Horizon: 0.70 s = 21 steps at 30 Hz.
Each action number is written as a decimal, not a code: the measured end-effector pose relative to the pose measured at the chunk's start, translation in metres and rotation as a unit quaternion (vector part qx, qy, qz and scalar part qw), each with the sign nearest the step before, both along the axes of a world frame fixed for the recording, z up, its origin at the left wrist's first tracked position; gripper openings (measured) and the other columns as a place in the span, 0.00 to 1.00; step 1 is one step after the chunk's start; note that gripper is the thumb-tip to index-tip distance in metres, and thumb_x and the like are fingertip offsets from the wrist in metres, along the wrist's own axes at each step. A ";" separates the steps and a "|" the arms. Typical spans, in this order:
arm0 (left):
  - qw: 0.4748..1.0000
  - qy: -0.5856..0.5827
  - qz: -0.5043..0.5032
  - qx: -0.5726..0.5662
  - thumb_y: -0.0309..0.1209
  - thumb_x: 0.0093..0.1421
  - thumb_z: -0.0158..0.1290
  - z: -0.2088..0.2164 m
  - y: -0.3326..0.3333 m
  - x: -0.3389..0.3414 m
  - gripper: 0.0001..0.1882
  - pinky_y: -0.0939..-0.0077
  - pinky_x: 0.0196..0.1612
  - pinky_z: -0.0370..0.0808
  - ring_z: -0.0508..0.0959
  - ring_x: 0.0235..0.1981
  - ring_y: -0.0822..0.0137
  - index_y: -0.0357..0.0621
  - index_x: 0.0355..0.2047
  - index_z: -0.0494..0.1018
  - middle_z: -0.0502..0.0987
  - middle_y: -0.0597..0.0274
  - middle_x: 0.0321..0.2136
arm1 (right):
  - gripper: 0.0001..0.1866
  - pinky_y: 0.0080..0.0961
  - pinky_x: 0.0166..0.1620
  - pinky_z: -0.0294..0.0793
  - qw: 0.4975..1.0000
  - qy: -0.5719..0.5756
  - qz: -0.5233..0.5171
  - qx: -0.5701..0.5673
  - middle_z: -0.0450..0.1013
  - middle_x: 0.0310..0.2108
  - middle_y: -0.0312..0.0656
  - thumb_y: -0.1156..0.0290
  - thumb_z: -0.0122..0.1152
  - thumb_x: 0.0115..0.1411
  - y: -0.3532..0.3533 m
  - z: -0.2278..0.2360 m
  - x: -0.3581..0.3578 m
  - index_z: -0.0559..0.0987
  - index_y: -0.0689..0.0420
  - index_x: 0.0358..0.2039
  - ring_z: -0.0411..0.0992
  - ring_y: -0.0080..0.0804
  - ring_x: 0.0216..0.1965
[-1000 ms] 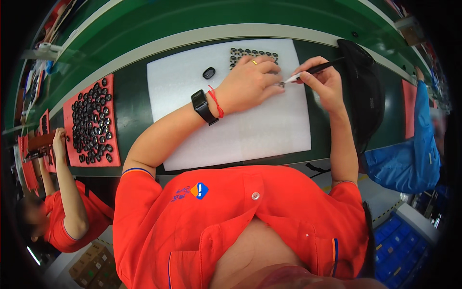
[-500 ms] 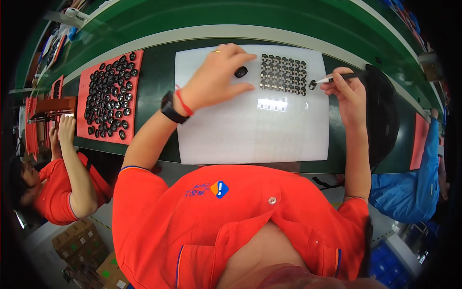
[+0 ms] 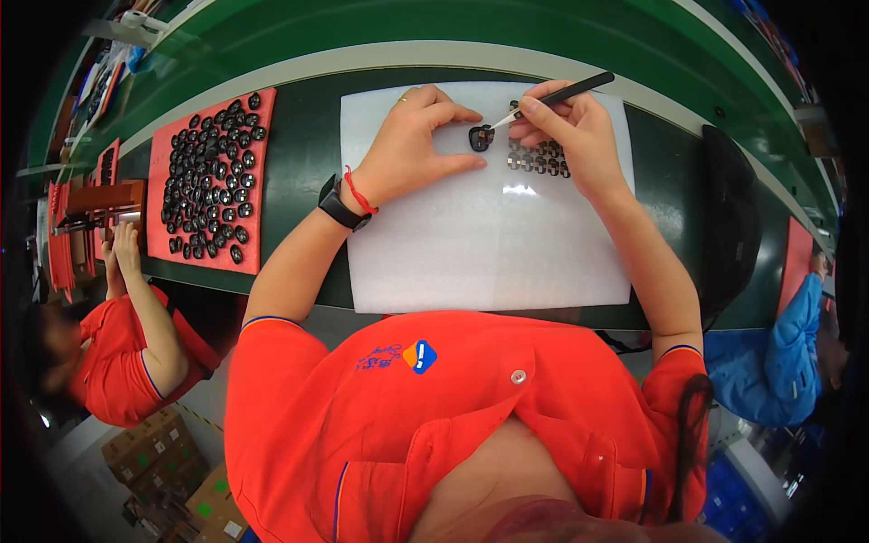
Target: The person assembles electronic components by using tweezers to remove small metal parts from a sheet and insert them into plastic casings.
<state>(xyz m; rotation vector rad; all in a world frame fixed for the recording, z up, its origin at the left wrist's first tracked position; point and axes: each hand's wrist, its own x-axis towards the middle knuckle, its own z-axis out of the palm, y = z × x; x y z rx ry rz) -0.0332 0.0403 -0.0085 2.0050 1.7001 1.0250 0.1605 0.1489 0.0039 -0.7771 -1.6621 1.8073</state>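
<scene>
One black shell (image 3: pixel 477 141) is lying on the white sheet (image 3: pixel 425 244), far half, probably light, stiff, slick; best pinching its rim. Left hand (image 3: pixel 404 145) is bracketing it, fingers parted; right hand (image 3: pixel 584 138) is gripping a white-tipped tool (image 3: pixel 579 88).

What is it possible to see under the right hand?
Rows of small dark parts show beside the right hand, on the white sheet. What the hand itself covers cannot be seen.

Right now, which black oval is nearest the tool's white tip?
The black oval on the white sheet, by the left hand; others lie on the red mat.
</scene>
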 end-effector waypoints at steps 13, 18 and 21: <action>0.999 -0.020 0.028 0.023 0.31 0.40 0.65 -0.011 0.005 0.004 0.16 0.70 0.39 0.66 0.68 0.34 0.63 0.54 0.33 0.81 0.72 0.66 0.28 | 0.12 0.19 0.36 0.77 1.000 -0.021 -0.005 -0.010 0.74 0.33 0.44 0.72 0.59 0.59 0.000 -0.016 -0.003 0.72 0.65 0.39 0.77 0.29 0.33; 0.999 -0.015 0.035 0.018 0.30 0.39 0.66 -0.011 0.006 0.006 0.16 0.70 0.40 0.66 0.69 0.34 0.63 0.54 0.32 0.81 0.72 0.66 0.28 | 0.12 0.19 0.36 0.77 0.999 -0.029 -0.004 -0.015 0.74 0.33 0.44 0.72 0.59 0.59 0.000 -0.015 -0.002 0.72 0.65 0.40 0.77 0.29 0.33; 0.999 -0.019 0.037 0.018 0.30 0.38 0.66 -0.011 0.005 0.006 0.16 0.70 0.40 0.66 0.69 0.34 0.63 0.54 0.32 0.81 0.72 0.66 0.29 | 0.12 0.19 0.36 0.77 1.000 -0.028 -0.001 -0.012 0.74 0.33 0.44 0.72 0.59 0.59 0.000 -0.015 -0.002 0.72 0.65 0.40 0.77 0.29 0.33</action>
